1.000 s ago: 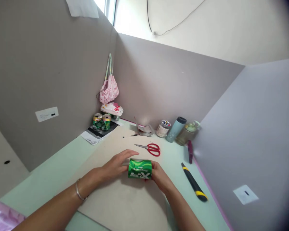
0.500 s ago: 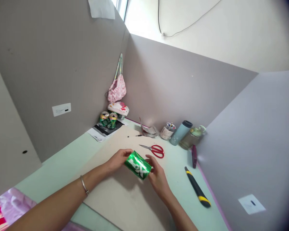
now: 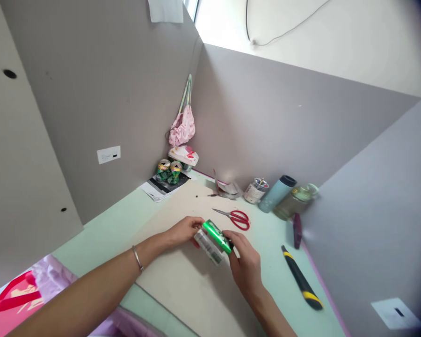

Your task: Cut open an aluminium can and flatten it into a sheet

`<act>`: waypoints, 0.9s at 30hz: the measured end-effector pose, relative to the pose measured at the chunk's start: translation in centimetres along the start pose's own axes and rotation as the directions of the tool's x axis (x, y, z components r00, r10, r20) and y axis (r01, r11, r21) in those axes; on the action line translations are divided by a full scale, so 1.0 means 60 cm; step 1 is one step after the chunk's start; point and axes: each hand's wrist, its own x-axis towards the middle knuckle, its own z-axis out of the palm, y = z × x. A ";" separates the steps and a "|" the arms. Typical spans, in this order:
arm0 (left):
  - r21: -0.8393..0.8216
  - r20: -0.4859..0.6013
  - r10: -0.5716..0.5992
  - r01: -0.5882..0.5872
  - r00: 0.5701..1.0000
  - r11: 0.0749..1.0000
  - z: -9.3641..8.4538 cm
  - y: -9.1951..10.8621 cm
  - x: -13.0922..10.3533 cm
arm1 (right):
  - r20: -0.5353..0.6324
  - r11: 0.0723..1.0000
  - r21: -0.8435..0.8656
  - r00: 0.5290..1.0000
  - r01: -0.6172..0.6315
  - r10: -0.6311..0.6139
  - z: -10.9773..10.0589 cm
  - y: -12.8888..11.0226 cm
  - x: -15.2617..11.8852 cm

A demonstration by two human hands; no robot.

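Both hands hold a shiny green curled sheet (image 3: 217, 235), which looks like the cut wall of a drink can with white lettering. A paler strip with small print shows along its lower side. My left hand (image 3: 187, 230) pinches the left end, its fingertips partly hidden behind the sheet. At the other end, my right hand (image 3: 244, 257) grips with thumb and fingers. Just beyond the sheet lie red-handled scissors (image 3: 239, 219), blades pointing left, on a beige board (image 3: 185, 281). Neither hand touches them.
Two green cans (image 3: 169, 172) stand on papers at the back left. A jar (image 3: 255, 191), a blue tumbler (image 3: 278, 194) and a green bottle (image 3: 294, 202) line the back right. A black-and-yellow cutter (image 3: 301, 277) lies right, near the partition (image 3: 372, 224).
The green sheet has been turned, so its broad lettered face now shows as a narrower band with the paler strip below. My view has shifted slightly left.
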 end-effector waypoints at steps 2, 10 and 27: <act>-0.013 -0.033 0.037 -0.037 0.999 0.999 -0.003 0.005 -0.003 | -0.041 0.992 0.042 0.992 -0.120 0.121 -0.001 0.011 0.008; 0.048 -0.075 0.236 -0.233 0.969 0.971 -0.007 0.019 -0.005 | -0.034 0.924 0.177 0.937 -0.338 0.349 0.002 0.043 0.019; 0.117 0.334 0.195 -0.246 0.922 0.962 0.009 0.038 -0.026 | 0.113 0.598 0.532 0.751 -0.599 0.651 -0.002 0.063 0.025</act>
